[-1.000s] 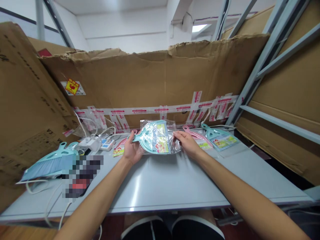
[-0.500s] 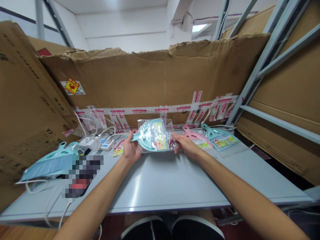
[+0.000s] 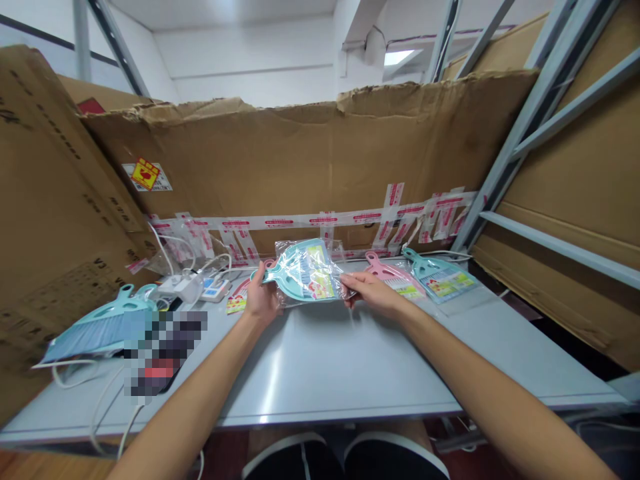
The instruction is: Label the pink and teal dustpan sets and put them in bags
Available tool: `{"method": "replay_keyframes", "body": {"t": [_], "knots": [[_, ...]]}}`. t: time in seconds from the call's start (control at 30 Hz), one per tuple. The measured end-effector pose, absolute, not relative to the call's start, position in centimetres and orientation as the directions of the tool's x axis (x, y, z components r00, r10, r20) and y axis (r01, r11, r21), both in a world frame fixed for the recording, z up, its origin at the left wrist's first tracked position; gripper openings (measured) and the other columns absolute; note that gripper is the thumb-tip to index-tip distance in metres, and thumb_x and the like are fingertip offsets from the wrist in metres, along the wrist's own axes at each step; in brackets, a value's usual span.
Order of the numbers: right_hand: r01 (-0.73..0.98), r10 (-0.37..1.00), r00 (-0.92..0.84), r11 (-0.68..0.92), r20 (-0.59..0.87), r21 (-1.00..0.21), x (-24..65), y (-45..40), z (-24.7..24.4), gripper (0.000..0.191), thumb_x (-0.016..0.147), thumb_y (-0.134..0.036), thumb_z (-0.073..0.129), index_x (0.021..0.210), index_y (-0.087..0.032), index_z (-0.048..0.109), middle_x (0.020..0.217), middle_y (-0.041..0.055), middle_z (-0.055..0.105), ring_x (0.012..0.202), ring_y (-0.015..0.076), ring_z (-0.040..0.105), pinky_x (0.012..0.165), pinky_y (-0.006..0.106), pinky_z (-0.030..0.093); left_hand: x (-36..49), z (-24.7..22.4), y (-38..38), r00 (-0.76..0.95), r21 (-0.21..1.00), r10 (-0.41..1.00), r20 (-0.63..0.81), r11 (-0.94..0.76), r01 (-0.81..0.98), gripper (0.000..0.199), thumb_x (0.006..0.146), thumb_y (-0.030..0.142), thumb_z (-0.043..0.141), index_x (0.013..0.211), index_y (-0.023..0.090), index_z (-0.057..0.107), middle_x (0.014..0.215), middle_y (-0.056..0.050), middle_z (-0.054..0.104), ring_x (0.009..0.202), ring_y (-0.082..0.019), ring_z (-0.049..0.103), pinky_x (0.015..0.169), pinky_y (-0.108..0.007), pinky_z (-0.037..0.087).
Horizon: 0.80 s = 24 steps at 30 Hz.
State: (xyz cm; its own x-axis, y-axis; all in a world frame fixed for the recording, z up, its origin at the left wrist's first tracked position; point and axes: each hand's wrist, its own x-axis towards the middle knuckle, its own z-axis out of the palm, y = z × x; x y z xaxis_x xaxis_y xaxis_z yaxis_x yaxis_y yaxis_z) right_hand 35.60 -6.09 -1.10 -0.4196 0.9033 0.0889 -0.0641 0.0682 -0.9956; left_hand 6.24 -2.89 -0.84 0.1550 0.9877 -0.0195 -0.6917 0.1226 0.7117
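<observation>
Well, the left hand (image 3: 263, 300) curls around the handle end of a teal dustpan (image 3: 305, 275), its fingers closed on it through a clear plastic bag (image 3: 286, 252). The right hand (image 3: 373, 291) sits at the far end of the dustpan, thumb and fingers drawn narrow in a pinch on the loose edge of the bag. Both hands hold the bagged dustpan level in front of the body, over the back of a gray table (image 3: 350, 360), and it looks lifted just clear of the top. The plastic is creased and shiny, and a printed card shows through it beside the bristles of a small brush. Just right of the right hand lie a pink dustpan (image 3: 387, 268) and another teal dustpan (image 3: 436, 280). Farther left are a teal broom (image 3: 97, 332) and a white power strip (image 3: 183, 288). Behind everything stands a cardboard sheet (image 3: 300, 157) with a strip of red-printed tape (image 3: 300, 220) across it.
</observation>
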Motion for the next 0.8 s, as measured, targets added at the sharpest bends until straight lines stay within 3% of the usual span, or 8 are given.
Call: {"method": "replay_keyframes", "body": {"t": [0.13,0.23,0.33,0.43,0.5,0.57,0.67,0.8], "knots": [[-0.015,0.935,-0.353,0.040,0.043,-0.999,35.8,-5.7,-1.1,0.074,0.080,-0.093,0.078,0.075,-0.020,0.067,0.070,0.0030,0.067,0.062,0.0170,0.066,0.059,0.029,0.054,6.3,-0.7,-2.8,0.126,0.723,0.992,0.004,0.084,-0.685,0.054,0.111,0.054,0.058,0.144,0.014,0.072,0.121,-0.015,0.085,0.114,-0.036,0.083,0.104,-0.052,0.066],[0.005,0.988,-0.151,0.032,0.031,-0.999,36.7,-4.9,-1.1,0.080,0.081,-0.101,0.067,0.072,-0.021,0.064,0.065,0.0041,0.063,0.059,0.0175,0.062,0.053,0.029,0.049,6.4,-0.3,-3.0,0.143,0.753,0.989,-0.031,0.118,-0.648,0.052,0.110,0.053,0.061,0.138,0.012,0.075,0.119,-0.016,0.086,0.115,-0.038,0.082,0.107,-0.053,0.065],[0.022,0.985,0.092,0.143,0.144,-0.990,37.7,-4.2,-0.8,0.079,0.079,-0.102,0.066,0.081,-0.023,0.066,0.076,0.0048,0.067,0.068,0.0189,0.063,0.056,0.029,0.051,6.6,-0.1,-3.6,0.244,0.809,0.959,-0.142,0.255,-0.530,0.052,0.109,0.052,0.062,0.137,0.010,0.076,0.112,-0.017,0.087,0.109,-0.039,0.084,0.104,-0.053,0.067],[0.108,0.948,0.172,0.253,0.269,-0.961,37.9,-4.2,-0.5,0.071,0.084,-0.095,0.070,0.094,-0.024,0.069,0.097,0.0067,0.074,0.087,0.0212,0.068,0.069,0.030,0.056,6.9,-0.3,-4.3,0.376,0.842,0.894,-0.243,0.387,-0.376,0.056,0.109,0.054,0.061,0.141,0.011,0.076,0.110,-0.018,0.087,0.105,-0.039,0.086,0.098,-0.053,0.069],[0.126,0.959,0.077,0.261,0.272,-0.957,37.5,-4.8,-0.4,0.063,0.087,-0.085,0.075,0.103,-0.024,0.070,0.107,0.0078,0.077,0.095,0.0222,0.070,0.077,0.032,0.059,7.1,-0.7,-4.8,0.484,0.858,0.834,-0.265,0.433,-0.276,0.057,0.107,0.057,0.064,0.142,0.013,0.077,0.113,-0.018,0.087,0.107,-0.039,0.085,0.095,-0.050,0.069],[0.089,0.975,-0.150,0.178,0.163,-0.980,36.7,-5.7,-0.3,0.060,0.088,-0.076,0.081,0.115,-0.024,0.071,0.106,0.0086,0.079,0.094,0.0227,0.073,0.080,0.034,0.061,7.1,-1.1,-5.2,0.582,0.876,0.767,-0.272,0.448,-0.180,0.059,0.105,0.060,0.068,0.140,0.014,0.079,0.115,-0.019,0.087,0.109,-0.038,0.085,0.093,-0.046,0.068],[0.155,0.876,-0.481,0.044,-0.037,-0.987,35.5,-7.2,-0.4,0.064,0.089,-0.069,0.086,0.131,-0.023,0.071,0.090,0.0033,0.078,0.076,0.0197,0.071,0.070,0.031,0.057,6.9,-1.6,-5.4,0.639,0.891,0.706,-0.306,0.449,-0.069,0.058,0.103,0.062,0.070,0.132,0.013,0.083,0.110,-0.018,0.087,0.099,-0.035,0.086,0.086,-0.039,0.067],[0.241,0.798,-0.598,0.093,-0.072,-0.966,34.5,-8.2,-0.8,0.062,0.088,-0.059,0.090,0.136,-0.023,0.074,0.071,-0.0063,0.067,0.061,0.0135,0.059,0.056,0.023,0.042,6.6,-1.9,-4.9,0.636,0.870,0.685,-0.357,0.491,-0.040,0.061,0.105,0.065,0.066,0.129,0.012,0.083,0.106,-0.018,0.088,0.091,-0.035,0.085,0.079,-0.039,0.067]]}}
